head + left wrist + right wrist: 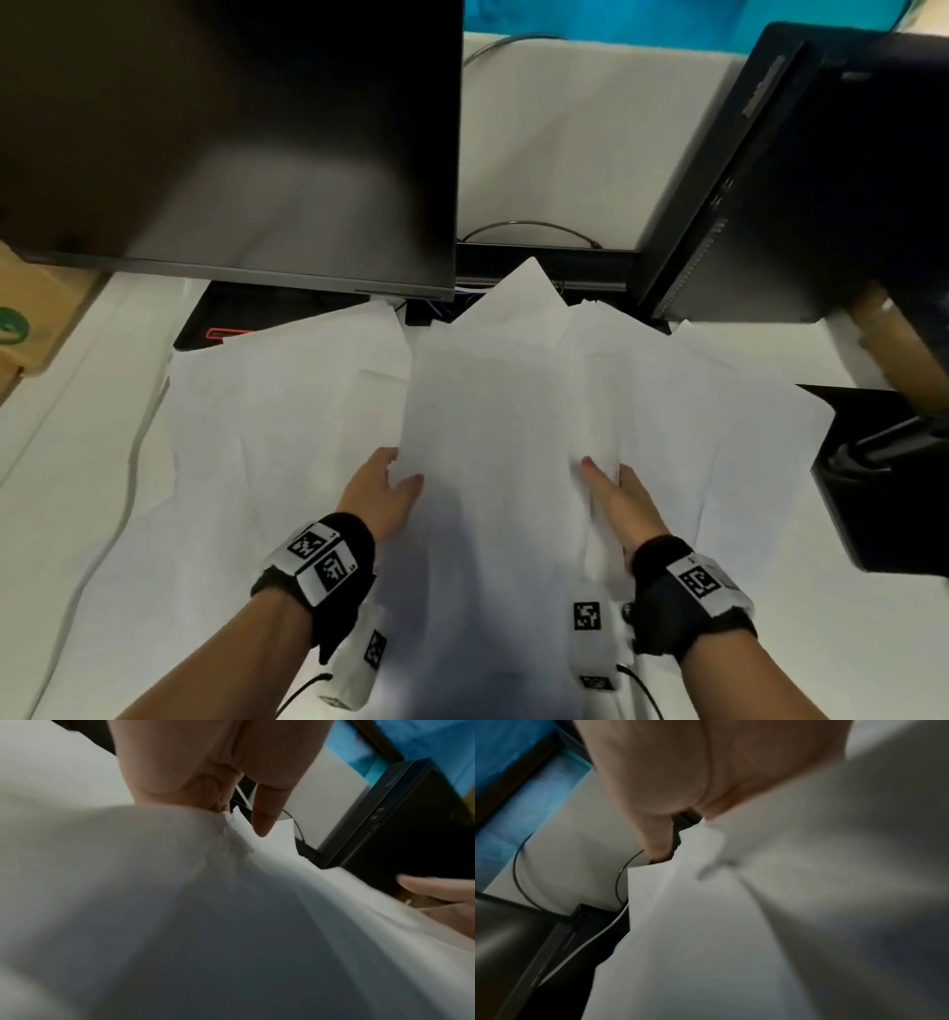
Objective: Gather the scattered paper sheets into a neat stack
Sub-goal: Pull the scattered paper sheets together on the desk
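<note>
We're maybe halfway: left hand [382, 488] and right hand [619, 496] each have a pinching grip on the middle bundle of paper sheets [493, 411], but loose sheets [267, 411] sit fanned across the desk [77, 411].

Paper sheets [493, 390] lie fanned on the desk [67, 462]. A monitor [226, 139] stands behind them at the left. A computer case [821, 180] stands at the right.

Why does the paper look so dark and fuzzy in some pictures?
Head view: a shadow darkens the paper sheets between the left hand and right hand; the monitor shows pale glare. Left wrist view: the paper is close, blurred, grey-shadowed. Right wrist view: blurred too, dim near the bottom.
</note>
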Motion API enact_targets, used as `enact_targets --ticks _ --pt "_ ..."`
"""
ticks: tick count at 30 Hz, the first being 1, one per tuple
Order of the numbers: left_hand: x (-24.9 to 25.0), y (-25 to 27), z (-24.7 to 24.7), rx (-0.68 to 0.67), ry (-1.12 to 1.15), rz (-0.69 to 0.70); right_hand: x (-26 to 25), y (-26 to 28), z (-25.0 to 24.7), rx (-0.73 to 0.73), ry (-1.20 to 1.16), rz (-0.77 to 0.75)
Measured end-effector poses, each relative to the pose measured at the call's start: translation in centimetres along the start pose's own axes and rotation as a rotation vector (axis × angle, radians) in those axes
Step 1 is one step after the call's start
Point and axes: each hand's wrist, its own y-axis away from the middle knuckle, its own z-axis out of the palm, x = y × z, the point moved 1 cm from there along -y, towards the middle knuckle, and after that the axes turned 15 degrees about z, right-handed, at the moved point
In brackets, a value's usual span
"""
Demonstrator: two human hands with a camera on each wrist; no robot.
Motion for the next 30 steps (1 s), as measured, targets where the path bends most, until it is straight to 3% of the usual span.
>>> enact_targets --ticks 3,5,7,10,12,16,19,24,27,30 --pt "0.8 0.1 0.7 -0.033 0.018 0.017 0.2 0.0 1.9 0.043 0.097 -0.024" --pt "0.4 0.0 -0.5 0.083 -0.109 0.006 0.3 -0.1 2.0 0.055 0.151 -0.049" --pt "-0.5 0.1 -2.8 0.212 -0.292 -0.100 0.5 -0.2 1.3 0.070 0.135 -0.036" --pt "-2.4 0.9 -5.3 0.214 -0.361 -0.284 1.1 -0.7 0.3 0.079 0.114 0.017" --pt "-3.5 1.0 -5.8 0.213 -0.258 -0.280 1.3 -0.8 0.2 0.056 0.105 0.051" --pt "-3.3 1.2 -4.7 0.054 -0.081 -0.189 1.3 -0.5 0.8 -0.072 0.051 0.075" --pt "-2.6 1.2 -3.2 0.150 0.176 -0.169 1.3 -0.1 1.9 -0.149 0.062 0.065" --pt "-1.3 -0.3 -2.2 0.319 0.404 -0.204 1.1 0.3 2.0 -0.176 0.065 0.027" --pt "-0.5 -0.8 -2.5 0.353 0.558 -0.227 0.5 -0.1 1.0 -0.164 0.040 0.034" --pt "0.2 -1.3 -1.6 0.338 0.536 -0.232 -0.1 -0.1 1.3 -0.220 0.068 0.043"
